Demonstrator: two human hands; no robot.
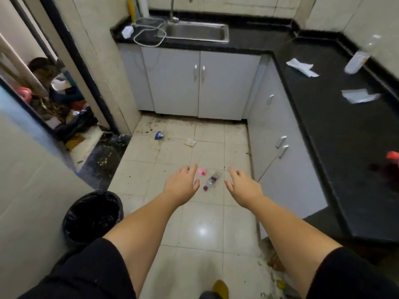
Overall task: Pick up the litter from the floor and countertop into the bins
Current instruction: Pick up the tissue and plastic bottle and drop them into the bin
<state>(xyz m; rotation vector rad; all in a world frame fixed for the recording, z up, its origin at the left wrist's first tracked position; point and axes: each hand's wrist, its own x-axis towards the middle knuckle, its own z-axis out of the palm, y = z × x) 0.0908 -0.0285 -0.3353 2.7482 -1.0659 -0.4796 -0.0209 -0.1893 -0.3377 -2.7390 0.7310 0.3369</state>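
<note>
On the tiled floor lie a small clear plastic bottle (212, 180) with a purple label, a pink scrap (202, 171), a blue wrapper (159, 135) and a pale wrapper (190, 142). My left hand (182, 184) and my right hand (241, 186) are stretched out above the floor on either side of the bottle, fingers apart, holding nothing. A bin (92, 216) with a black liner stands at the lower left. On the black countertop (336, 130) at the right lie two white papers (302, 67) (359, 96) and a clear bottle (359, 56).
A sink (195, 32) sits in the far counter, with a white cable (149, 34) beside it. Grey cabinets (200, 83) line the back and right. A doorway at the left shows a cluttered pile (64, 100). A red-capped dark object (390, 167) stands on the counter's right edge.
</note>
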